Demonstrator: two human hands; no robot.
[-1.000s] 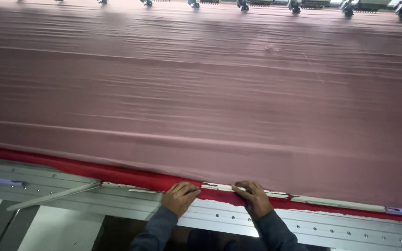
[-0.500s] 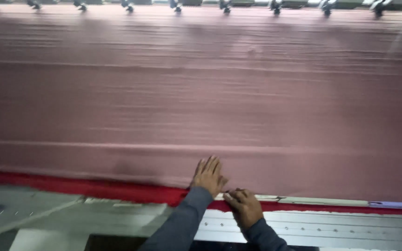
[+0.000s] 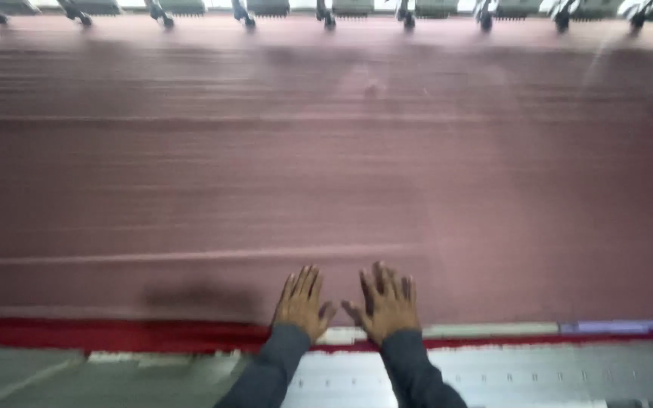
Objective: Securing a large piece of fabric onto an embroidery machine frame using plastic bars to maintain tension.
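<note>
Both hands lie flat, fingers spread, on the pink cloth (image 3: 326, 174). The left hand (image 3: 301, 302) and right hand (image 3: 385, 304) sit side by side near its red edge (image 3: 115, 334).

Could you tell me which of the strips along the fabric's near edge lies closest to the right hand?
The pale cream strip, beginning just beside the right hand; the lilac strip lies farther right.

Light dim, flat, even; no glare. Whole frame soft with motion blur, fabric (image 3: 326, 174) weave smeared into horizontal streaks. Machine heads (image 3: 326, 11) along 12 o'clock edge brightest, blurred, slightly washed out. Soft dark shadow patch on fabric at 7 o'clock, left of left hand (image 3: 301, 302). Fingers (image 3: 387, 283) of right hand (image 3: 384, 306) blurred, outlines smeared. Metal rail (image 3: 530, 370) at 5 o'clock pale, low contrast.
</note>
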